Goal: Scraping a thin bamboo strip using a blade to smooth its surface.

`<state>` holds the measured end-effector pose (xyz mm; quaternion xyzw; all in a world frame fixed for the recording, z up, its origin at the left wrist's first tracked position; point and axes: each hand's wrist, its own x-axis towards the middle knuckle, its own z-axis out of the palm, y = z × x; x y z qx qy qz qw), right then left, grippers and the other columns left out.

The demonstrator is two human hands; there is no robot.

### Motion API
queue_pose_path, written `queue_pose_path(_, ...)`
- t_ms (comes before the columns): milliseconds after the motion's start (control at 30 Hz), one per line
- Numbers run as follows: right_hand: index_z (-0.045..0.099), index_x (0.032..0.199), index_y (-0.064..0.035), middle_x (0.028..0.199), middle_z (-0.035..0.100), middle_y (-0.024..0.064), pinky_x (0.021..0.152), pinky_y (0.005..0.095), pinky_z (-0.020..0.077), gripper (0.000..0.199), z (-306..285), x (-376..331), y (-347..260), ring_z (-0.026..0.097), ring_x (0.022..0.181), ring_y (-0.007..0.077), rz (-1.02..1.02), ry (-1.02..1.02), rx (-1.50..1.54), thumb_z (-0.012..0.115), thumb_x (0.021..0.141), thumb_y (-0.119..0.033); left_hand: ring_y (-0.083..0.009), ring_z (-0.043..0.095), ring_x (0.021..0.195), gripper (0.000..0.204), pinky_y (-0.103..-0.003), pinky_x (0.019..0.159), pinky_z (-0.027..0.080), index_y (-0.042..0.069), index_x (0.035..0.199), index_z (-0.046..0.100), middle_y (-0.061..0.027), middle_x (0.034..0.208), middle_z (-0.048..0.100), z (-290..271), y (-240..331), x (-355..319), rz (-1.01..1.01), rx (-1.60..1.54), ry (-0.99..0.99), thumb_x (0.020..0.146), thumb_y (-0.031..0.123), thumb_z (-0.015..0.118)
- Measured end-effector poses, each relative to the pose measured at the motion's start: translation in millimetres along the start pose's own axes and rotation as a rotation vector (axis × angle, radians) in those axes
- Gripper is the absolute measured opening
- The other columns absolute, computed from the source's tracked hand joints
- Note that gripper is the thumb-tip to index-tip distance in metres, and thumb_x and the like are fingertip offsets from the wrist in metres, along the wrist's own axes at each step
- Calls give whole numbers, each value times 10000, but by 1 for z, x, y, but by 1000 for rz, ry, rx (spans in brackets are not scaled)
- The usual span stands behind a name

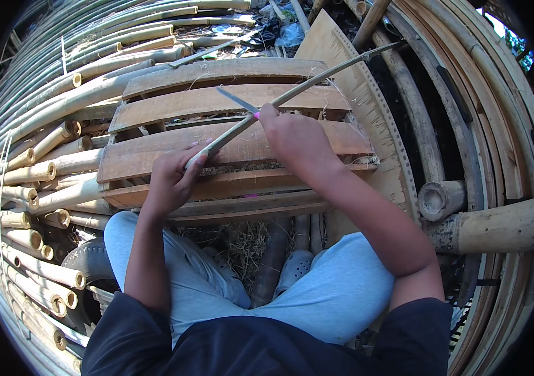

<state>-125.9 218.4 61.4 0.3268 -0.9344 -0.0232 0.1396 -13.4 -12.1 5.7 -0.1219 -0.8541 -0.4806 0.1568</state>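
A long, narrow bamboo strip (317,79) slants over the slatted wooden bench (148,153) in front of me, its far end up at the right. Near its lower end, my left hand (171,175) is closed around it, thumb on top. In my right hand (295,138) is a knife (237,99), gripped at its pink handle. The blade points up and left, lying across the strip at about its middle. Most of the knife's handle is hidden in my fingers.
Stacked bamboo poles (91,166) fill the left side. A woven-looking tan board (373,125) leans along the bench's right end. Farther right stand a thick cut bamboo piece (498,229) and long curved planks (498,113). Shavings (242,250) litter the ground between my legs.
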Motion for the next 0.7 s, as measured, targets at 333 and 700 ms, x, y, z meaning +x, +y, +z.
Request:
queue_pose_path(333, 519, 956, -9, 707, 684, 203, 575, 462, 579, 140, 3, 5, 63, 720, 693, 351, 130, 12, -28, 464, 1006, -127, -231, 721, 824, 247, -317, 762, 535, 6, 1064, 723, -161, 966, 742, 3, -7, 2, 127, 13, 80, 1024, 180, 552)
queue_pose_path(700, 508, 1013, -29, 840, 713, 237, 696, 517, 579, 123, 5, 26, 121, 718, 801, 415, 206, -84, -223, 495, 991, -148, -230, 735, 846, 287, -322, 758, 547, 41, 1092, 733, -133, 950, 752, -5, -4, -1, -154, -31, -35, 1024, 260, 560)
